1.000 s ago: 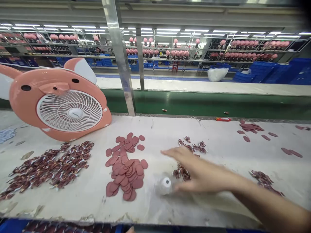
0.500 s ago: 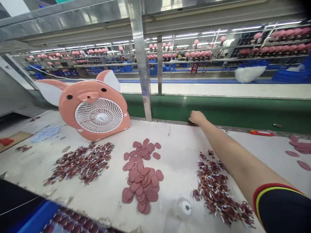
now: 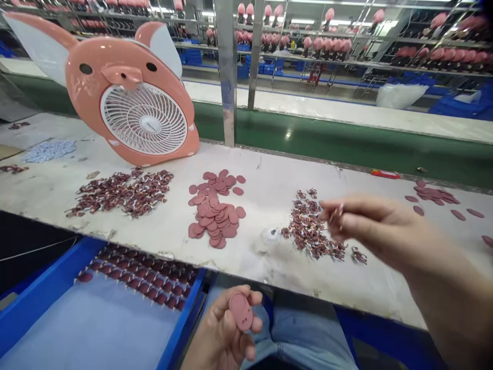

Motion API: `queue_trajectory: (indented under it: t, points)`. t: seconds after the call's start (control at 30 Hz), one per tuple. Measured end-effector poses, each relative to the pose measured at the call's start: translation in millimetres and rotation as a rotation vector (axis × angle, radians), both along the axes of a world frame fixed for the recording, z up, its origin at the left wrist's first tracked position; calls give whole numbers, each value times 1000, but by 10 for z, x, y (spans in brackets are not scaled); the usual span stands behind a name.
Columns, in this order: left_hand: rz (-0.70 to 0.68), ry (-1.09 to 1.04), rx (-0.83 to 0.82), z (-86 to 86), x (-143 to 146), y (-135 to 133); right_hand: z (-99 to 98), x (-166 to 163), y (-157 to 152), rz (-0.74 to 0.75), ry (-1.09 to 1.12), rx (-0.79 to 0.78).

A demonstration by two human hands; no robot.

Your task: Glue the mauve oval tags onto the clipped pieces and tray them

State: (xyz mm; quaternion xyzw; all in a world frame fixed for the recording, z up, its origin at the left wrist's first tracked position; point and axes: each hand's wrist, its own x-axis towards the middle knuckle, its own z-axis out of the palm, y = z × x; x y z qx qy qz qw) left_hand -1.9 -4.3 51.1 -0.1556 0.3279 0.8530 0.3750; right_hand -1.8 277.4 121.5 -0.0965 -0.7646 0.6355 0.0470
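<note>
My left hand (image 3: 227, 331) is low over my lap, fingers curled around a dark red oval disc (image 3: 241, 311). My right hand (image 3: 370, 228) hovers above the bench's right half, fingertips pinched on a small dark red clip-like piece (image 3: 336, 215). Just left of it lies a pile of the same small pieces (image 3: 310, 228). A heap of red oval discs (image 3: 213, 210) sits in the bench's middle. A small clear bottle with a white cap (image 3: 269, 236) lies between the two piles.
A pink pig-shaped fan (image 3: 131, 97) stands at the bench's back left, with another pile of small pieces (image 3: 119, 191) before it. A blue tray (image 3: 96, 318) with rows of red discs sits below the bench edge. Behind runs a green conveyor (image 3: 346, 144). More discs (image 3: 435, 195) lie far right.
My right hand pulled back from the bench's far edge and now pinches a small piece near the pile. The view dropped, bringing my left hand with a disc and the blue tray into sight.
</note>
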Motion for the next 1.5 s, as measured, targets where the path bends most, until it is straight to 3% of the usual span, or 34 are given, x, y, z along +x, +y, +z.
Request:
queue_trajectory:
  t: [0.13,0.27,0.73,1.27,1.5]
  points:
    - [-50,-26,0,18,142,35,-9,397,-577,331,-122,-129]
    - [-101,2,19,-21,249,16,-76,443,-817,436,-54,-71]
    - [-130,35,52,-73,322,-27,-66,422,-889,537,27,165]
    - [-149,38,59,-118,327,-21,-41,371,-923,641,89,180]
    - [-160,22,29,-116,334,-13,-40,363,-906,642,87,262]
